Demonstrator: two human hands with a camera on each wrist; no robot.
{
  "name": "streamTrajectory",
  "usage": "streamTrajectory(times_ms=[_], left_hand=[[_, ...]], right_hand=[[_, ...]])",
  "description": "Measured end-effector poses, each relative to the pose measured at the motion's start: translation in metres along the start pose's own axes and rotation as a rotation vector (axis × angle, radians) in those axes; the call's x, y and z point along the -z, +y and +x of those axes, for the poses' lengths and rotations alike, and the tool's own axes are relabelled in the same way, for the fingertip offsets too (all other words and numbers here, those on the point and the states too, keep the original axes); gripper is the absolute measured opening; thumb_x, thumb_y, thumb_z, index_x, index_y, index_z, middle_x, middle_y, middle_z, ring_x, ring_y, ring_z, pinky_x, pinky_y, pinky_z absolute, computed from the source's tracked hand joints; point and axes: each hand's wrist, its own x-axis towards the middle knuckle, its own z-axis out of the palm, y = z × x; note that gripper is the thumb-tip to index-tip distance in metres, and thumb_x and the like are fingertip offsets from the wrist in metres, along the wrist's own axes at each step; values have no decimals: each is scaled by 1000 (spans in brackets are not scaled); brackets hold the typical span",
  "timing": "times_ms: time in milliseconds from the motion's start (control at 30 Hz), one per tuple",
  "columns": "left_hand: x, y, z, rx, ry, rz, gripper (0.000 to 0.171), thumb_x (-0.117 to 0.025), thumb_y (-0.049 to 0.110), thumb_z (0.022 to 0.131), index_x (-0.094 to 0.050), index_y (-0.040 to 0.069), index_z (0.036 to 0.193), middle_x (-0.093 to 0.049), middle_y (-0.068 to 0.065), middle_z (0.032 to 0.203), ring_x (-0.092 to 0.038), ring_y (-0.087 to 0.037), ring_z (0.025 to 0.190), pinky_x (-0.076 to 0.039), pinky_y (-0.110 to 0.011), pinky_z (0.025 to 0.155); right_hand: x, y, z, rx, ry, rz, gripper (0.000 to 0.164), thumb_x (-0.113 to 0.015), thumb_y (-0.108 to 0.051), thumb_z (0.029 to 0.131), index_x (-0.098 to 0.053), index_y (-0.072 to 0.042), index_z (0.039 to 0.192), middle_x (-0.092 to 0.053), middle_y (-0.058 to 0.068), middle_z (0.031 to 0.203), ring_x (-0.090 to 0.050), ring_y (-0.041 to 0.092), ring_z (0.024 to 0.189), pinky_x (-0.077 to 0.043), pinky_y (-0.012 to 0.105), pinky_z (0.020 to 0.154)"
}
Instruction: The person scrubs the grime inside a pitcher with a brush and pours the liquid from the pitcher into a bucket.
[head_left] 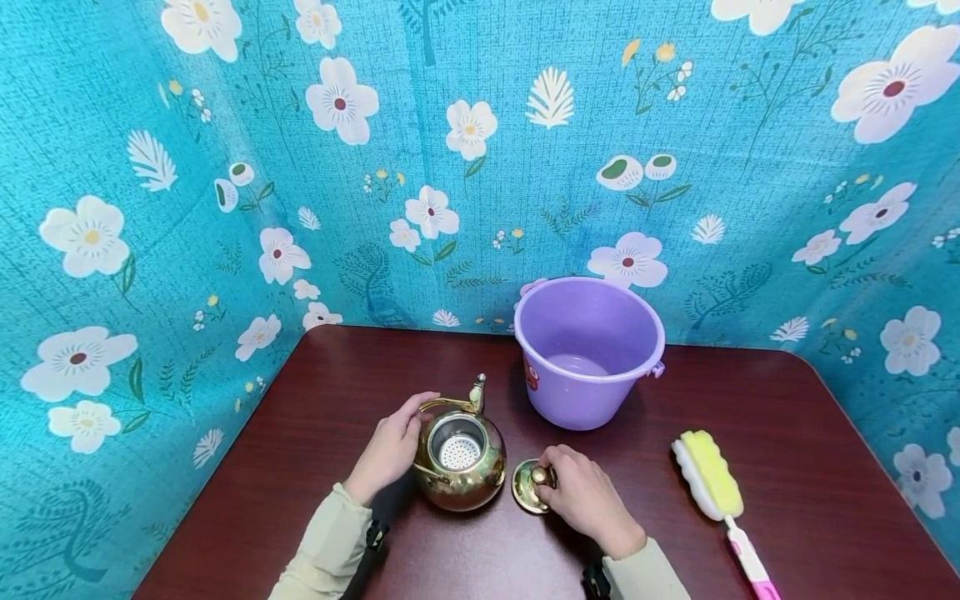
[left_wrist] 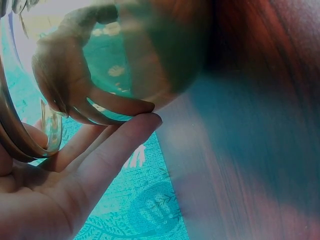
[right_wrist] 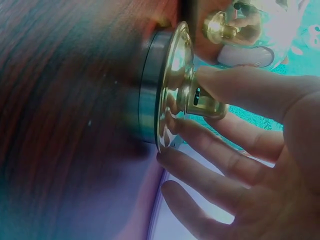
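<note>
A shiny gold teapot (head_left: 461, 462) stands uncovered on the table, a perforated strainer (head_left: 459, 452) showing inside its mouth. My left hand (head_left: 388, 448) is at the pot's left side, holding it by the raised handle (left_wrist: 15, 125), with fingertips against the round body in the left wrist view. To the right of the pot sits its gold lid (head_left: 527, 487), apart from it. My right hand (head_left: 588, 497) pinches the lid's knob (right_wrist: 206, 102) between thumb and fingers, and other fingertips are close to the lid's rim.
Behind the lid stands a purple bucket (head_left: 581, 396) near the table's back edge. A yellow and white sponge brush (head_left: 708, 475) with a pink-ended handle lies at the right. The dark red table (head_left: 300, 433) is backed by a blue floral cloth (head_left: 480, 167).
</note>
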Motion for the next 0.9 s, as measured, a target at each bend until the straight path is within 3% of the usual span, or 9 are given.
streamTrajectory(times_ms=[533, 900], left_hand=[[0, 1, -1, -3, -4, -11, 40, -41, 2, 99, -56, 21, 131, -72, -9, 107, -67, -19, 97, -45, -32, 73], [0, 1, -1, -7, -2, -11, 40, -41, 2, 99, -56, 20, 131, -72, -10, 108, -67, -21, 102, -46, -34, 76]], right_hand=[[8, -4, 1, 2, -18, 16, 33, -82, -18, 66, -67, -15, 94, -61, -4, 87, -59, 15, 82, -47, 37, 69], [16, -10, 3, 3, 34, -15, 23, -75, -24, 78, -67, -14, 97, -61, -3, 88, -61, 18, 84, -48, 38, 69]])
